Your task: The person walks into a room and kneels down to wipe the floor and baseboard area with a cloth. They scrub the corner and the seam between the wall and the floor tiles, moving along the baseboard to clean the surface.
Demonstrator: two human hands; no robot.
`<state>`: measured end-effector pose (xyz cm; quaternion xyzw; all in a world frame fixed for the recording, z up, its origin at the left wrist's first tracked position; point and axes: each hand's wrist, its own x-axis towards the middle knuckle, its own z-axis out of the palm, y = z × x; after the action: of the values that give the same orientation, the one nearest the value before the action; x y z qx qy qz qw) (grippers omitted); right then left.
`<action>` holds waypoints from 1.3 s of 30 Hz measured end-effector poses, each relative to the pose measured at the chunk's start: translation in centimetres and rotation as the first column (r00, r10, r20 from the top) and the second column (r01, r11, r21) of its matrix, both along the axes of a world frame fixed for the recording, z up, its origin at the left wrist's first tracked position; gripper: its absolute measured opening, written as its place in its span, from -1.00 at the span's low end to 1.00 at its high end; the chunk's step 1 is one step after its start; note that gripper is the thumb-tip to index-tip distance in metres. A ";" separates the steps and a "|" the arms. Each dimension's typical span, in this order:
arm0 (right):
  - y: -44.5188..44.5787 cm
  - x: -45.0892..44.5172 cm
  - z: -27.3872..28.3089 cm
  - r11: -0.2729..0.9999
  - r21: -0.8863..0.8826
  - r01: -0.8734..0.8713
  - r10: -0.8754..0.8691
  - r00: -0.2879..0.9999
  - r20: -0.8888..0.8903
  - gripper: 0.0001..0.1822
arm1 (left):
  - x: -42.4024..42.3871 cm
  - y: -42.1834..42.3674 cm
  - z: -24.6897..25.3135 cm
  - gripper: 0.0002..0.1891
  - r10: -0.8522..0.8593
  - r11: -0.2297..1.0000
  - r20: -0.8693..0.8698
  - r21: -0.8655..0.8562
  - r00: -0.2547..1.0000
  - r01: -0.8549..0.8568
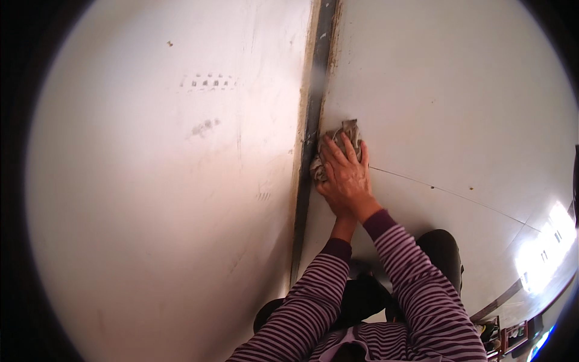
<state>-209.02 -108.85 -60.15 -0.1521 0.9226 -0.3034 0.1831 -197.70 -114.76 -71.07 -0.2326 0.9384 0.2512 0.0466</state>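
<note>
A crumpled grey-brown rag lies pressed against the pale floor tile, along the right side of a dark strip. Over the rag rests my right hand, palm down with its fingers spread across the cloth. Beneath it my left hand reaches to the rag's near side; most of its fingers are hidden by the right hand. A bunched fold of the cloth sticks out to the left, touching the strip. Brown grime lines both edges of the dark strip.
Left of the strip, a broad white surface carries a patterned shoe-like print and grey smudges. A thin seam crosses the right tile. Bright light reflects at the far right, above a dark-framed rack. My dark-clad knee is close by.
</note>
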 end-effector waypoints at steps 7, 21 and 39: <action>0.7 -1.4 -3.6 0.998 0.070 -0.008 0.025 0.969 -0.244 -0.48 | -1.0 1.5 3.8 -0.35 0.126 0.992 -0.086 0.007 0.988 -0.126; 2.2 -3.9 -4.3 0.998 -0.023 -0.064 0.055 0.959 -0.278 -0.64 | -1.3 0.3 3.6 -0.80 -0.087 0.994 -0.279 -0.084 0.956 0.066; 0.9 -7.8 -3.6 0.977 0.091 0.195 -0.154 0.928 -0.338 -0.45 | -1.9 0.7 4.0 -0.78 -0.070 0.996 -0.328 -0.069 0.942 0.050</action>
<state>-216.86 -108.00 -63.76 -0.1062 0.9670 -0.2316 0.0077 -199.56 -114.03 -67.09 -0.1600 0.9466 0.2572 -0.1105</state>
